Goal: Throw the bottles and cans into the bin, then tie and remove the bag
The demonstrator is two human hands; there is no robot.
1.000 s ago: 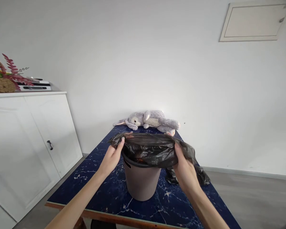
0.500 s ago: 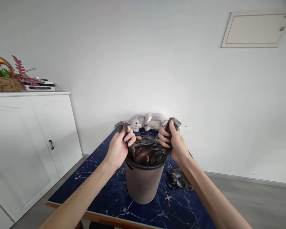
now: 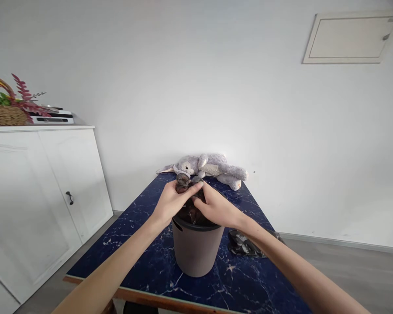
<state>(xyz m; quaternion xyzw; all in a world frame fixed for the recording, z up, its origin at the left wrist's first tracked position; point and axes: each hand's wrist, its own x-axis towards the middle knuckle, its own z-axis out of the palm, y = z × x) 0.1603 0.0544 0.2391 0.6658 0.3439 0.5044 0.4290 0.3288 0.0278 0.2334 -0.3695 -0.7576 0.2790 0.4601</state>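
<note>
A grey trash can (image 3: 198, 253) with a dark rim stands upright on the table, lined by a black garbage bag (image 3: 191, 213). Above its rim, my left hand (image 3: 172, 200) is closed on the gathered top of the bag, its thumb stretched across toward the right. My right hand (image 3: 216, 205) meets it there, fingers closed on the bag as well. Both hands touch or nearly touch, and bunched black plastic sticks up between them. The fingers on the far side are partly hidden.
A dark blue marbled table (image 3: 144, 248) carries the can. Another crumpled black bag (image 3: 245, 244) lies by my right forearm. A plush rabbit (image 3: 209, 165) rests at the far edge against the wall. White cabinets (image 3: 46, 183) stand left, with a flower basket (image 3: 6, 114) on top.
My hands have come together over the can from its two sides, bringing the spread edges of the bag into one bunch. The can has stayed in place.
</note>
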